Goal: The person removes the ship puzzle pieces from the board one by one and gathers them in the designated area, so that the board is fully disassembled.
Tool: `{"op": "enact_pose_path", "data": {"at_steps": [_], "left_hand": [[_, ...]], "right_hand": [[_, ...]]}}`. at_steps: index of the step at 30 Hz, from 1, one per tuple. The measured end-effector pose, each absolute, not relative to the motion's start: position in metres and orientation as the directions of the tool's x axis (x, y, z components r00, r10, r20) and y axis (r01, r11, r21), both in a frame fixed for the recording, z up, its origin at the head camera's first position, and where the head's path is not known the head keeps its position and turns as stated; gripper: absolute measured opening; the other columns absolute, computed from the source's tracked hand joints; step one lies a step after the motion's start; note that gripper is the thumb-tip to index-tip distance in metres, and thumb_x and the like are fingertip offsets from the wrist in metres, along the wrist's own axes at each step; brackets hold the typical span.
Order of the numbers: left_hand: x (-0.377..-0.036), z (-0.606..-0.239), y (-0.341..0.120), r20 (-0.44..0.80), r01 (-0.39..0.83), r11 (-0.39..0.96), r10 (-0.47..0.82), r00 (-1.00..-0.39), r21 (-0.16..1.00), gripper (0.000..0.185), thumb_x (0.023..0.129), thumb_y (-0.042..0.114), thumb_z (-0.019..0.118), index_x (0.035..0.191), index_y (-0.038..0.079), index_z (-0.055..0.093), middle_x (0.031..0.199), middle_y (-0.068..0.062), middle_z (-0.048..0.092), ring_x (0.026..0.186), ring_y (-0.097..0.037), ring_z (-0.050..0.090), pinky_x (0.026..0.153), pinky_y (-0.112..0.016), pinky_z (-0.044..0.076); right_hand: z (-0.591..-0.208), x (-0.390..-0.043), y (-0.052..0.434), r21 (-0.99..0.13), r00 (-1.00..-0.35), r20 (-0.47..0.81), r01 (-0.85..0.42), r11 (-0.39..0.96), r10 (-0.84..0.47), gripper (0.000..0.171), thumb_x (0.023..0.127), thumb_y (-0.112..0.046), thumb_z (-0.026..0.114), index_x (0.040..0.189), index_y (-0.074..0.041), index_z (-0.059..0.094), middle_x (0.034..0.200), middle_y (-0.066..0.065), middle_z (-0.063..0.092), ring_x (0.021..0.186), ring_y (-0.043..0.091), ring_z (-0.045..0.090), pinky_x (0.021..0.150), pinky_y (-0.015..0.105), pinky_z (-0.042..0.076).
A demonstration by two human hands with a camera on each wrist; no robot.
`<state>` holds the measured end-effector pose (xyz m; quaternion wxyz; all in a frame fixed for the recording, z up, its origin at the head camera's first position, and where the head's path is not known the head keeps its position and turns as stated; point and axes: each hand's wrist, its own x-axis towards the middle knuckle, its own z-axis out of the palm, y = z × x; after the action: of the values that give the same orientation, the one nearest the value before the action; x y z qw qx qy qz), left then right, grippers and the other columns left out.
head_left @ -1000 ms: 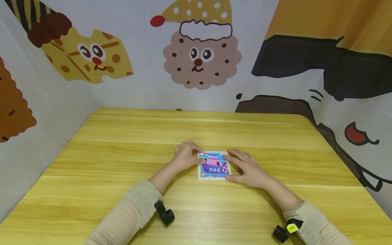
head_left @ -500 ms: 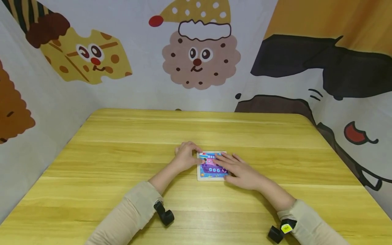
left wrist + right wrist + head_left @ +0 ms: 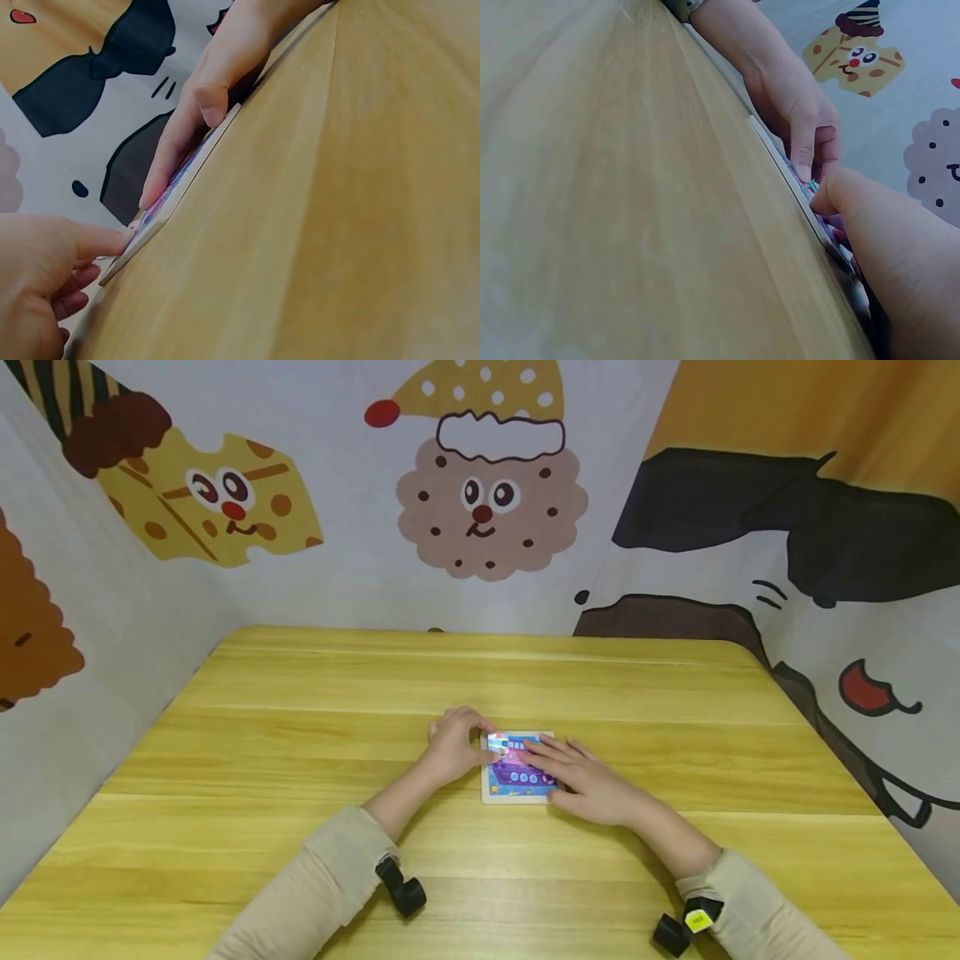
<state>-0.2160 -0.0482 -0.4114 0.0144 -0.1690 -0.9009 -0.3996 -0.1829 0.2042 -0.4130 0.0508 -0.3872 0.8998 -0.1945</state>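
Observation:
A small square puzzle board [image 3: 517, 778] lies flat on the table, with a pink and purple ship on blue inside a pale border. My left hand [image 3: 452, 745] holds it at the left side, thumb on the picture and index finger at the far left corner. From the right, my right hand [image 3: 592, 779] rests on the board with its fingers stretched over the ship, hiding part of the picture. In the left wrist view, the thin pale edge of the board [image 3: 184, 196] shows between the hands. In the right wrist view, my left thumb touches the board [image 3: 786, 169].
The wooden table [image 3: 300, 693] runs out to both sides and beyond the hands. Behind it hangs a pale cloth [image 3: 345, 593] with cartoon food figures. Black wrist cameras sit at the left cuff [image 3: 402, 887] and right cuff [image 3: 684, 927].
My right hand has moved left from the board's right edge onto the picture, then stayed nearly still. My left hand has kept its place at the left side.

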Motion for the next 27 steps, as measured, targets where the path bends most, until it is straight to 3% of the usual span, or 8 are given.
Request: {"op": "enact_pose_path", "data": {"at_steps": [5, 9, 17, 27], "left_hand": [[-0.217, -0.414, -0.05, 0.181, 0.321, 0.521, 0.302, -0.936, 0.791, 0.027, 0.073, 0.008, 0.082, 0.097, 0.009, 0.07, 0.092, 0.001, 0.066, 0.092, -0.019, 0.055, 0.088, -0.04, 0.035], [-0.219, -0.415, -0.051, 0.158, 0.273, 0.433, 0.284, -0.946, 0.859, 0.018, 0.078, 0.003, 0.077, 0.095, 0.006, 0.071, 0.083, 0.001, 0.064, 0.079, -0.017, 0.056, 0.074, -0.032, 0.048], [-0.223, -0.414, -0.055, 0.134, 0.2, 0.343, 0.207, -0.969, 0.918, 0.007, 0.086, 0.008, 0.071, 0.093, 0.007, 0.074, 0.088, 0.0, 0.068, 0.083, -0.017, 0.06, 0.075, -0.032, 0.05], [-0.224, -0.408, -0.068, 0.031, 0.057, 0.236, 0.116, -0.993, 0.97, 0.01, 0.084, 0.008, 0.072, 0.093, 0.006, 0.075, 0.095, -0.005, 0.07, 0.095, -0.022, 0.061, 0.086, -0.039, 0.048]], "right_hand": [[-0.413, -0.181, 0.204, -0.395, -0.695, 0.058, -0.675, 0.623, -0.716, 0.056, 0.097, -0.028, 0.049, 0.15, -0.024, 0.032, 0.156, -0.003, 0.023, 0.144, 0.023, 0.012, 0.112, 0.052, 0.007], [-0.411, -0.181, 0.204, -0.396, -0.698, 0.058, -0.672, 0.626, -0.714, 0.057, 0.096, -0.027, 0.049, 0.15, -0.023, 0.032, 0.156, -0.002, 0.023, 0.143, 0.024, 0.013, 0.112, 0.052, 0.007], [-0.407, -0.181, 0.202, -0.412, -0.702, 0.058, -0.664, 0.624, -0.71, 0.058, 0.094, -0.027, 0.05, 0.15, -0.022, 0.034, 0.156, -0.001, 0.024, 0.143, 0.025, 0.013, 0.112, 0.052, 0.007], [-0.409, -0.181, 0.203, -0.415, -0.712, 0.039, -0.65, 0.637, -0.701, 0.058, 0.094, -0.027, 0.05, 0.15, -0.024, 0.034, 0.156, -0.003, 0.024, 0.144, 0.024, 0.012, 0.112, 0.052, 0.006]]}}
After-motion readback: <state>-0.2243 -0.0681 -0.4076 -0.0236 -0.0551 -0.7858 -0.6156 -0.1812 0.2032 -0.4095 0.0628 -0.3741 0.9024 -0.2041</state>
